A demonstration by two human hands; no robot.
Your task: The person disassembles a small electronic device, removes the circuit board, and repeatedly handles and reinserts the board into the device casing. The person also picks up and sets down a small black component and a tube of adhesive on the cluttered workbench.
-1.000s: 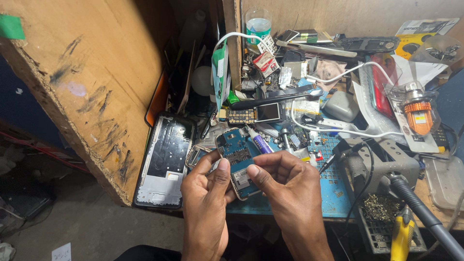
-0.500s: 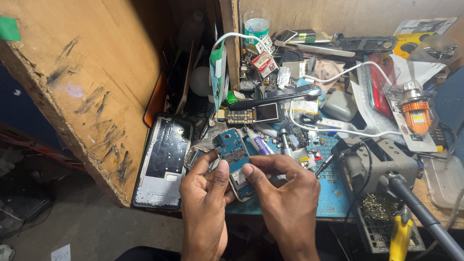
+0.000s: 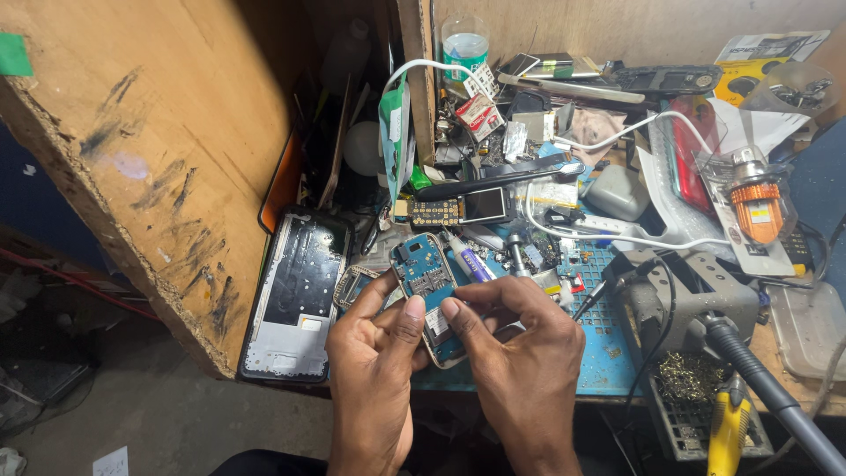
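A scuffed wooden board (image 3: 176, 159) is leaning at the left, a plywood wall (image 3: 617, 26) is backing the bench, grey floor (image 3: 132, 423) is lying in shadow below.

Circuit board (image 3: 423, 269): blue, with silver component shields. Work mat (image 3: 608, 353) at 3 o'clock: blue, grid-patterned. Bulb (image 3: 756, 204) at 2 o'clock: orange, ribbed.

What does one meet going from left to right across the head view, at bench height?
Black phone back frame → left hand → blue phone circuit board → right hand → grey soldering-iron stand → orange lamp bulb.
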